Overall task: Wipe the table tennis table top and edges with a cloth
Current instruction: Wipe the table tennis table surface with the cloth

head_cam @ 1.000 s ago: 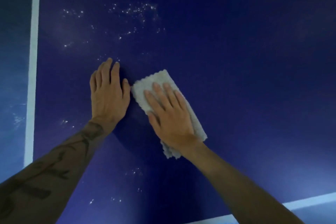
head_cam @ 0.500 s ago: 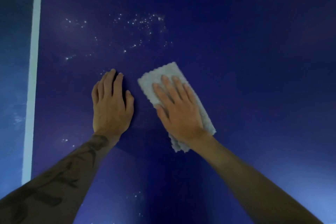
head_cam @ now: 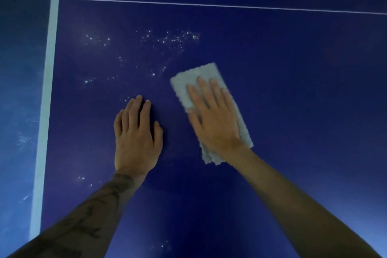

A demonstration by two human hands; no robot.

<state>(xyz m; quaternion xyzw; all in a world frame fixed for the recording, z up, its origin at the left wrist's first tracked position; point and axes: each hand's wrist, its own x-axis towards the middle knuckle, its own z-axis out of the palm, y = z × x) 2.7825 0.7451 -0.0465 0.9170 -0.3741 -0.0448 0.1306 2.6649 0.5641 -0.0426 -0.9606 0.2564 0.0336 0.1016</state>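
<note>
The dark blue table tennis table top (head_cam: 293, 90) fills the view. A folded pale grey cloth (head_cam: 201, 75) lies flat on it, right of centre. My right hand (head_cam: 213, 117) presses down on the cloth with straight fingers, covering its middle. My left hand (head_cam: 136, 134) rests flat on the bare table surface just left of the cloth, fingers straight, not touching the cloth. White specks of dust (head_cam: 171, 38) are scattered on the table beyond both hands.
A wide white stripe (head_cam: 49, 90) runs along the table's left side, with a paler blue area (head_cam: 18, 111) beyond it. A thin white line (head_cam: 230, 5) crosses the table farther ahead. More specks (head_cam: 163, 245) lie near the bottom edge of the view.
My right hand has slid the cloth forward and to the right, away from my left hand. The left hand stays planted on the table. The view has shifted forward.
</note>
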